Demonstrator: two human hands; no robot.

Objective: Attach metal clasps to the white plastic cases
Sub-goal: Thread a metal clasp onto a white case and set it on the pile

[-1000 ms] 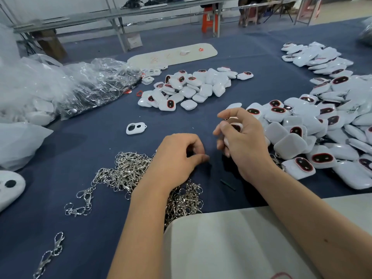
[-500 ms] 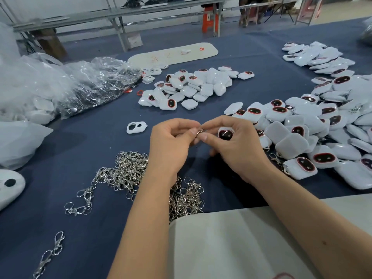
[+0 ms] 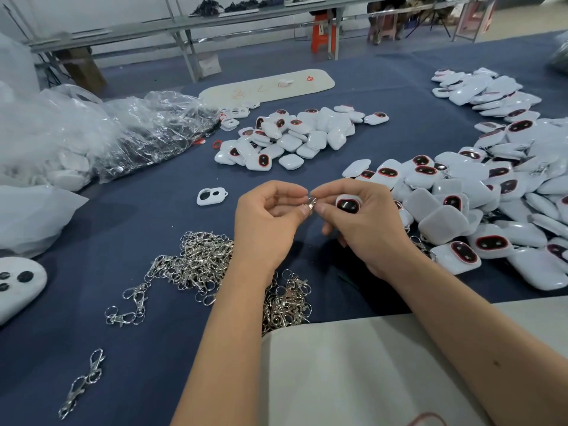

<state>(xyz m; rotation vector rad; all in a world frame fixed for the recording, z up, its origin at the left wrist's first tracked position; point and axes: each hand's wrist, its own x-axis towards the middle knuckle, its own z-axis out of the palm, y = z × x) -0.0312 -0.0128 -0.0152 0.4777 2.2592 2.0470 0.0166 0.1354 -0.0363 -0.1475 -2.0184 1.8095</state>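
A second ago the left hand was low over the heap of clasps and the right hand was raised apart from it; since then the two have come together above the blue cloth tabletop, and over the last half second they have hardly shifted. The left hand pinches a small silver metal clasp between thumb and forefinger, its other fingers curled. The right hand grips a white plastic case with a red-rimmed dark oval window, window facing up, and its thumb and forefinger tips meet the clasp at the case's left edge. Whether the clasp is already hooked into the case cannot be told.

Beneath the left forearm lies the tangled heap of loose silver clasps, with a few strays nearer the left edge and one pair lower down. To the right spreads a large pile of white cases; a smaller pile of the same cases lies farther back in the middle. A single white cover with two holes lies alone left of the hands. Crumpled clear plastic bags sit at the far left. A pale cloth covers the near edge under the forearms.
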